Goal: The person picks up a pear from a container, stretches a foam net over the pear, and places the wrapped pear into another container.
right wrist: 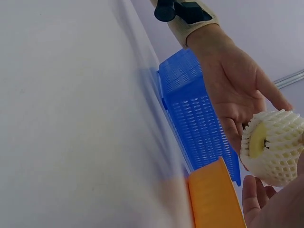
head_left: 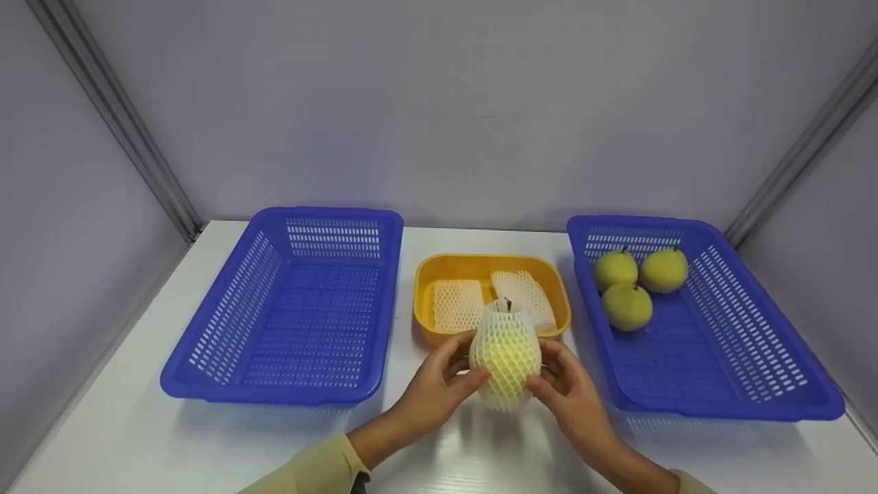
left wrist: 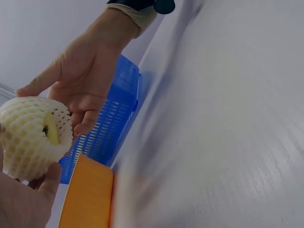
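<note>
White glossy tabletop (head_left: 137, 439): left hand (head_left: 439, 391) and right hand (head_left: 573, 394) grip a pear (head_left: 507, 357) sleeved in soft foam netting, base hidden.

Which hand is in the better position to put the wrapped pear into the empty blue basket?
Probably the left hand. It holds the netted pear on the side nearer the empty blue basket. The right hand would have to cross over.

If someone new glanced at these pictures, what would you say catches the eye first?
The pear in white foam netting, held between the left hand and right hand at front centre. Behind it sits an orange tray with two spare nets, flanked by two blue baskets; the right basket holds three bare pears.
</note>
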Demonstrator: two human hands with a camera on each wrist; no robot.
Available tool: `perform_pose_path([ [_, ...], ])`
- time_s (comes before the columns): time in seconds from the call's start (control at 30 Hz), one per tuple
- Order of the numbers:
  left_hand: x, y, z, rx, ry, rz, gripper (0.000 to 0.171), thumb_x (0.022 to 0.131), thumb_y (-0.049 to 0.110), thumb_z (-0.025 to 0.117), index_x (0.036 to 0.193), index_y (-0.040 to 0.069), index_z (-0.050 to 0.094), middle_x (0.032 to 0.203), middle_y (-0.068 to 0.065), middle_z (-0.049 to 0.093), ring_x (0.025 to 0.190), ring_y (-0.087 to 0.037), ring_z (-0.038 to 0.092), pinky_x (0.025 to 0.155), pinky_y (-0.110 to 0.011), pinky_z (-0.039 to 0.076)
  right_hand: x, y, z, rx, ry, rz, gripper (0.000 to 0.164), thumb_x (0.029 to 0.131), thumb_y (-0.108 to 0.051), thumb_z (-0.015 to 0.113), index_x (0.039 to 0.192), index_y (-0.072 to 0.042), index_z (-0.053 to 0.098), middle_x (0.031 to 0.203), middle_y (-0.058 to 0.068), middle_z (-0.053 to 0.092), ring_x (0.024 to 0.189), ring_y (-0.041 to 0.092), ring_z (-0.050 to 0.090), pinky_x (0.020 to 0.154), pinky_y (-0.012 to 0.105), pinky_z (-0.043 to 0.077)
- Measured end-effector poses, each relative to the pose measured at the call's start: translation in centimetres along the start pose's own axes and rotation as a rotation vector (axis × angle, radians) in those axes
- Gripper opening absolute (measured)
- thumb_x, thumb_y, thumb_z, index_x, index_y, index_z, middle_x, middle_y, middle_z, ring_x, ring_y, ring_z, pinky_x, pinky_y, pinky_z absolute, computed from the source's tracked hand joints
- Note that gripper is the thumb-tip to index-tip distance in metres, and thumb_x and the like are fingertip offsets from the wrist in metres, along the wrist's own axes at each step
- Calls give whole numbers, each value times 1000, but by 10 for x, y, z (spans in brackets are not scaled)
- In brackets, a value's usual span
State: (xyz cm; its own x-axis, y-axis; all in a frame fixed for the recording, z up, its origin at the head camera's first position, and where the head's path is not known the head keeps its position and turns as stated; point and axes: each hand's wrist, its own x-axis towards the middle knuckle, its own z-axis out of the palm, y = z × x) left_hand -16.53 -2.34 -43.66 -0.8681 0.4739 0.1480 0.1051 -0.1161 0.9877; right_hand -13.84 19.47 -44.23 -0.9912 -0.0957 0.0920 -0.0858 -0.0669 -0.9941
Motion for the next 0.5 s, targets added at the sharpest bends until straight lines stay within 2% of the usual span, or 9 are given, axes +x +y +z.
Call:
perform_pose_path([
  [0.23,0,3,-1,-5,41,28,49,105,16,58,146,-5,42,141,-18,50,129,-30,51,101,-33,52,-1,0,-2,3,80,-27,42,99,5,59,138,5,45,125,15,58,108,23,62,81,31,58],
  [0.37,1,3,-1,20,53,28,51,103,15,61,146,-5,43,140,-18,50,126,-29,52,100,-32,52,-2,0,-3,-3,54,-49,37,101,1,57,137,5,45,126,15,58,109,24,62,81,34,59],
  [0.5,2,3,-2,40,25,15,59,104,21,62,151,-5,38,145,-18,49,129,-29,51,103,-31,50,-2,2,-4,9,19,-61,42,99,3,58,139,4,43,128,15,57,111,25,63,86,32,57],
])
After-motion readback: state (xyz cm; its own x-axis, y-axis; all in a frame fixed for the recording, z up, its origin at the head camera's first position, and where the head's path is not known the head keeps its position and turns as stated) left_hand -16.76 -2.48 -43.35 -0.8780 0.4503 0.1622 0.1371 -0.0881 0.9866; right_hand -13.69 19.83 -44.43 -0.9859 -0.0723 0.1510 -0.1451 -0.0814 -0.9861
